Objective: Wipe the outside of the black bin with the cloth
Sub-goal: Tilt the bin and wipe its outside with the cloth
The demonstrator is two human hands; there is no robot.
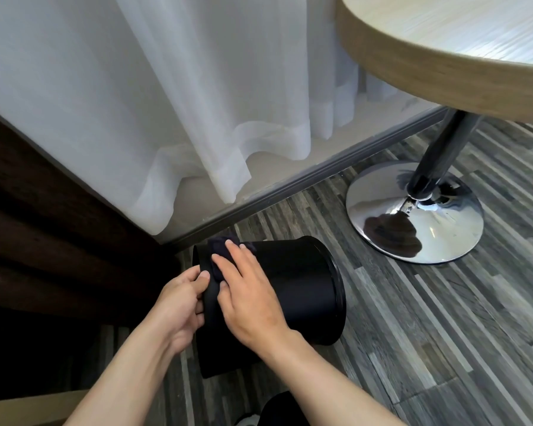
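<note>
The black bin (302, 290) lies tipped on its side on the striped floor, its rimmed end pointing right. A dark cloth (220, 245) lies on the bin's upper wall near its left end. My right hand (246, 290) lies flat on the cloth, fingers spread, pressing it against the bin. Only the cloth's far edge shows past the fingertips. My left hand (179, 305) grips the bin's left end, thumb on top and fingers curled around the edge.
A round wooden table (443, 56) on a chrome pedestal base (413, 216) stands to the right. White sheer curtains (166, 103) hang behind the bin above a grey floor track (320, 176). Dark wooden furniture (43, 226) stands at the left.
</note>
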